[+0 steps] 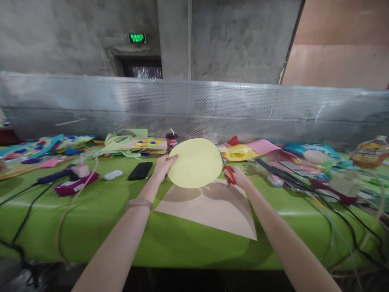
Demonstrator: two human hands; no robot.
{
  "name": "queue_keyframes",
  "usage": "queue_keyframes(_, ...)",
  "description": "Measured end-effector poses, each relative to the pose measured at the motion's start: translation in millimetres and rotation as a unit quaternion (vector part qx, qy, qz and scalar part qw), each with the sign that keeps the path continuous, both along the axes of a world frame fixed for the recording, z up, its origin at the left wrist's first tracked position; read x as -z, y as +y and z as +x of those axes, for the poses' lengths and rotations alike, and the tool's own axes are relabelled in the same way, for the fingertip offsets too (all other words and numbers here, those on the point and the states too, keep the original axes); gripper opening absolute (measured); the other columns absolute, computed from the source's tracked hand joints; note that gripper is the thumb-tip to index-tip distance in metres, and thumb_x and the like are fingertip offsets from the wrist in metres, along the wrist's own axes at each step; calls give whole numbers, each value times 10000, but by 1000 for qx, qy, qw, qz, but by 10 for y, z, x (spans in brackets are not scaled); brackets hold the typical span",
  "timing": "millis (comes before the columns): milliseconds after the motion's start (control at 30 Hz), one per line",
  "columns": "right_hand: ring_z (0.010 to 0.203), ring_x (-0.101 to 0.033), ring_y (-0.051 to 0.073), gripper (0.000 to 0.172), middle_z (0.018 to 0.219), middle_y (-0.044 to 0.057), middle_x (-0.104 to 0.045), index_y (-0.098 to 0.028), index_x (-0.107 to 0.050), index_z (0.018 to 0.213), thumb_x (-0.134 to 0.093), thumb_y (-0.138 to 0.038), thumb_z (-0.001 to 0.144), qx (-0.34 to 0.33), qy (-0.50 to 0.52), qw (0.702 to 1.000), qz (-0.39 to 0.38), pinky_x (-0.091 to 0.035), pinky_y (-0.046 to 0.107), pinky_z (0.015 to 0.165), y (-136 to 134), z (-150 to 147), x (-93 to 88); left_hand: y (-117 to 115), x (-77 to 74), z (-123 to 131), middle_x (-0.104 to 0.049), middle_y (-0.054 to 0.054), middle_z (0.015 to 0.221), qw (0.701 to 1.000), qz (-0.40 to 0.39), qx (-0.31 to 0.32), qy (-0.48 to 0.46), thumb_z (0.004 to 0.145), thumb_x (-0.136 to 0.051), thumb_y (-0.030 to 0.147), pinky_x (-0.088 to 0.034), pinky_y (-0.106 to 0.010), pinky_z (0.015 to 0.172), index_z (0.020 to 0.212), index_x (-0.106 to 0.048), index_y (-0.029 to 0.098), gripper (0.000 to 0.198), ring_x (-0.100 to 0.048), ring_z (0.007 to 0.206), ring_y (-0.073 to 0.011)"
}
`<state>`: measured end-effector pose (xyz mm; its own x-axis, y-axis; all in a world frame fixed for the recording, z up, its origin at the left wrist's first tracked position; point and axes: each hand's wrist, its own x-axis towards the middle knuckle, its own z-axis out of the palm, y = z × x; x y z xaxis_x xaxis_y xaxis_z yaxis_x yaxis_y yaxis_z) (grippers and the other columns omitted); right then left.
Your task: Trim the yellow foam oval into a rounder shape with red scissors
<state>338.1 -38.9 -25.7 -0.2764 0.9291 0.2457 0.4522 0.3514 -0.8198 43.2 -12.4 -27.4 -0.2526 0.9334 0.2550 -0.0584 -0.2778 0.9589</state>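
Observation:
A round pale yellow paper disc (195, 164) is held up over the table, tilted toward me. My left hand (165, 165) grips its left edge, thumb in front. At the disc's right edge my right hand (236, 177) is closed on red-handled scissors (230, 175); the blades are mostly hidden, so I cannot tell whether they touch the paper. Beneath the disc a large sheet of light pinkish paper (209, 211) lies flat on the green tablecloth (182, 251), with shadows across it.
A black phone (140, 171) and a white case (113, 174) lie left of my left hand. A dark cup with a straw (172, 142) stands behind the disc. Coloured paper scraps (261, 147), cables (326, 197) and a bottle (369, 152) crowd the right. A perforated metal barrier (194, 101) runs behind.

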Motion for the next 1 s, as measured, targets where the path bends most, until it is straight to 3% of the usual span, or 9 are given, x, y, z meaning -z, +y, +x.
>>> queue_keyframes(733, 320, -482, 114, 261, 354, -33, -478, -194, -375, 518, -432, -317, 742, 29, -52, 998, 24, -414, 236, 393, -15, 4, -31, 11, 3, -7, -666, -63, 662, 1000, 5, 0, -8, 547, -707, 323, -479, -254, 486, 764, -643, 103, 315, -599, 534, -171)
queue_keyframes(1000, 326, -451, 90, 226, 370, -56, -446, -186, -386, 520, -445, -288, 713, 20, 20, 999, 32, -420, 221, 386, 36, 46, -13, 45, 48, -35, -676, -74, 707, 999, 2, 31, 21, 543, -701, 384, -486, -276, 523, 810, -642, 100, 394, -619, 590, -198)
